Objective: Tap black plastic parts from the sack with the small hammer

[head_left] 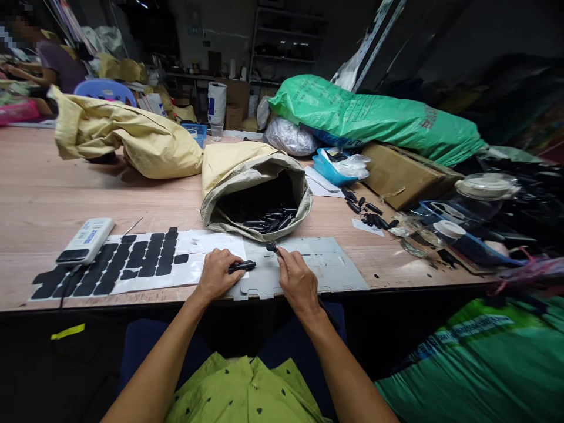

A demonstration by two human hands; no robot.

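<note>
Parts-handling seemed underway: left hand (pixel 217 272) gripped black tubular plastic (pixel 245 266), right hand (pixel 299 282) a round-ended black piece (pixel 271 247); alignment seemed needed next.

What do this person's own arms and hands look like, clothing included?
The left hand and right hand are ungloved, and the visible forearms are bare, with no sleeves showing. The shirt is yellow-green with small dark motifs.

Your left hand (pixel 219 272): gripping a slim black piece (pixel 242 267). Your right hand (pixel 299 279): pinching a round-ended black piece (pixel 272 247). Beneath both pieces: one grey board (pixel 326 264). Just beyond your hands: one open yellow sack (pixel 210 205), black parts (pixel 273 221) inside. To your left: one white sheet (pixel 190 271) bearing black rounded patches (pixel 152 255); one white device (pixel 91 234).
</note>
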